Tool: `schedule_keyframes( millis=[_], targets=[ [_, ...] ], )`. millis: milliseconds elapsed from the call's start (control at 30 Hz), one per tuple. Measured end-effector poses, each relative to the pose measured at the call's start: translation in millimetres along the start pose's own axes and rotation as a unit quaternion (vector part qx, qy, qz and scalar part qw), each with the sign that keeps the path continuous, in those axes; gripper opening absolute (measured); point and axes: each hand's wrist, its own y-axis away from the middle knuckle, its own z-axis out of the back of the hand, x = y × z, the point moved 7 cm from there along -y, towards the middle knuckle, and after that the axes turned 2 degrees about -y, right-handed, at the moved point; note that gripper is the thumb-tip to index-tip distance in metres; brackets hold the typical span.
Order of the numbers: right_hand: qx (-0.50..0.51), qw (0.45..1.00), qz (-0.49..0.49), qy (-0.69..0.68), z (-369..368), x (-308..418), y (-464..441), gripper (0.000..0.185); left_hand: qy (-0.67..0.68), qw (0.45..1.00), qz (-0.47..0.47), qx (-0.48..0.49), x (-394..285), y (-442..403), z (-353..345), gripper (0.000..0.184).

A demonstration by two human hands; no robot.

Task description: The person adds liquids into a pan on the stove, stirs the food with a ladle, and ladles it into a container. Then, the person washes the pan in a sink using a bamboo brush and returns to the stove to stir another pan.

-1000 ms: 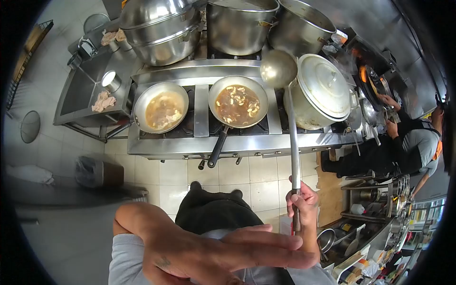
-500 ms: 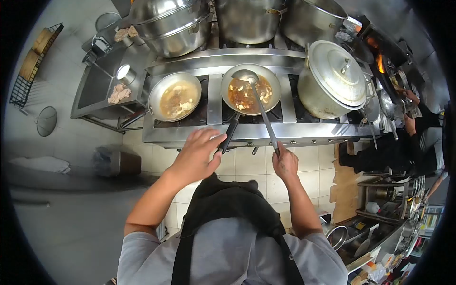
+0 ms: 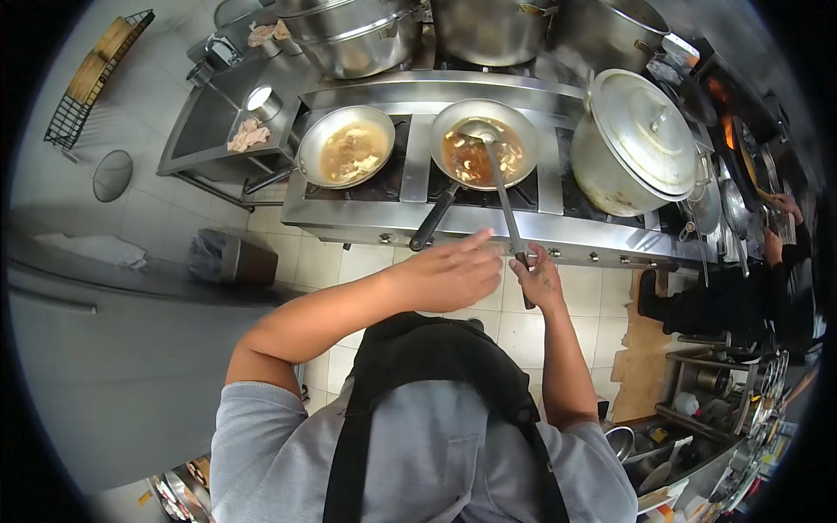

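My right hand [image 3: 540,277] grips the dark end of a ladle [image 3: 505,193]. The ladle's bowl dips into brown, chunky sauce [image 3: 475,164] in the middle frying pan [image 3: 523,116]. Close beside the ladle's grip is my left hand [image 3: 458,272], its fingers stretched out and holding nothing. Below the pan, its black handle [image 3: 434,218] points toward me with no hand on it. A second frying pan [image 3: 316,139], on the left burner, holds paler liquid with whitish and brown pieces.
A large lidded pot [image 3: 610,179] stands on the right burner. Big steel pots [image 3: 484,35] line the back. A steel side table [image 3: 205,131] bears a metal cup [image 3: 263,103] and a crumpled cloth [image 3: 248,135]. At right, another person's hands [image 3: 776,231] work near a flame.
My left hand has left the area of the pan handle and moved right, toward the ladle's grip. The ladle's bowl has sunk lower into the sauce. My view has shifted slightly.
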Motion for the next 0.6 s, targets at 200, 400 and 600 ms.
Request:
schedule_keyframes(
  millis=[200, 400, 600],
  targets=[
    [-0.113, 0.938, 0.134, -0.3, 42, 43, 32, 0.046, 0.148, 0.979, -0.128, -0.054, -39, -39, 19, 0.019],
    [0.353, 0.724, 0.053, -0.59, 20, 149, 93, 0.046, 0.404, 0.871, -0.208, -0.19, -82, -73, 40, 0.026],
    [0.396, 0.748, 0.101, -0.523, 26, 142, 99, 0.044, 0.4, 0.879, -0.227, -0.123, -90, -75, 32, 0.027]
  ],
)
